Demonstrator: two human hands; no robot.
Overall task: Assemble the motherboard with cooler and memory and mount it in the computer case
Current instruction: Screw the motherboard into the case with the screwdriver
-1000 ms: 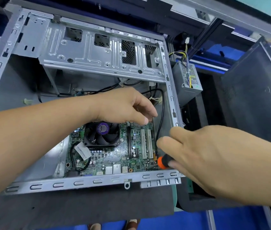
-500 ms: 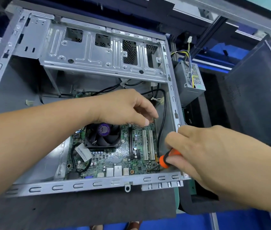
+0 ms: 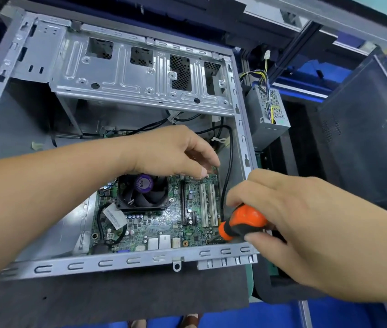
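Note:
The green motherboard [image 3: 164,223] lies inside the open metal computer case [image 3: 121,263], with a black cooler fan [image 3: 143,192] mounted on it. My left hand [image 3: 175,152] hovers over the board's far edge, fingers curled down onto something I cannot make out. My right hand [image 3: 306,223] grips an orange-and-black screwdriver [image 3: 242,223]. Its tip points down at the board's near right corner [image 3: 209,241].
A drive cage [image 3: 140,76] spans the top of the case. Black cables [image 3: 226,162] run down the right inner wall. A grey power supply [image 3: 268,112] with coloured wires sits outside to the right, beside a black side panel [image 3: 365,129]. The case rests on a dark foam mat [image 3: 116,294].
My right hand has drawn back to the right and turned, showing more of the screwdriver's orange handle. My left hand has stayed over the board's far edge.

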